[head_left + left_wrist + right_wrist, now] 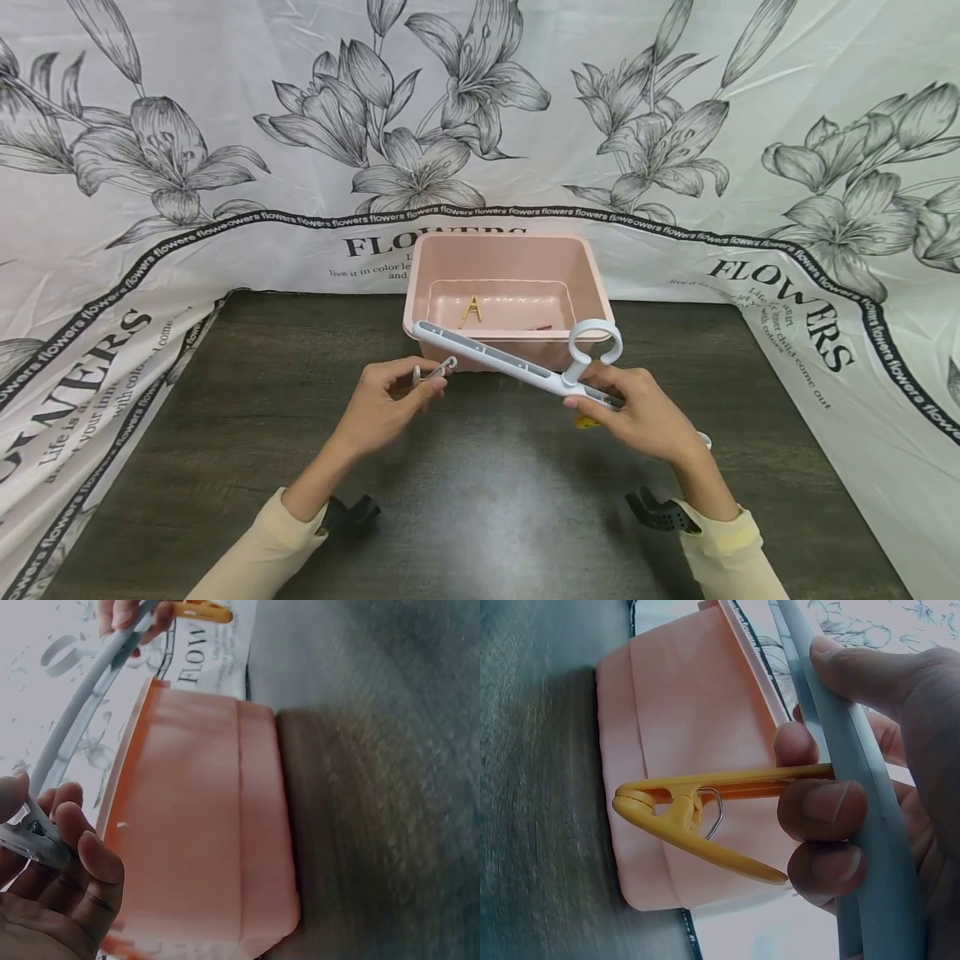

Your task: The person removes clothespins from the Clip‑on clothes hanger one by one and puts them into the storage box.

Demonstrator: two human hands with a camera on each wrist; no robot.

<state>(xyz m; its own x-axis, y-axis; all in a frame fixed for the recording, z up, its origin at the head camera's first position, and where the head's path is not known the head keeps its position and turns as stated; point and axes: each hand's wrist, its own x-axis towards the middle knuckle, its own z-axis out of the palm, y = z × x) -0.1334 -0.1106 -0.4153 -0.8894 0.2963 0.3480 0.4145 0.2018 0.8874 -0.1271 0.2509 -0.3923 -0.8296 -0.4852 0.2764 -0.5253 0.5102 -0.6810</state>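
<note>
Recommend steadying pale hanger [491,357] with right grip [641,412] clasped round it, and squaring light clip [39,847], pinched in left grip [388,400], to hanger's left end.

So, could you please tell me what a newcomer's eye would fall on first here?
Probably the pink bin first, standing at the far side of the dark table. Next might come the pale bar with its round hook, slanting up-left from the right hand, and the yellow clip by that hand.
</note>
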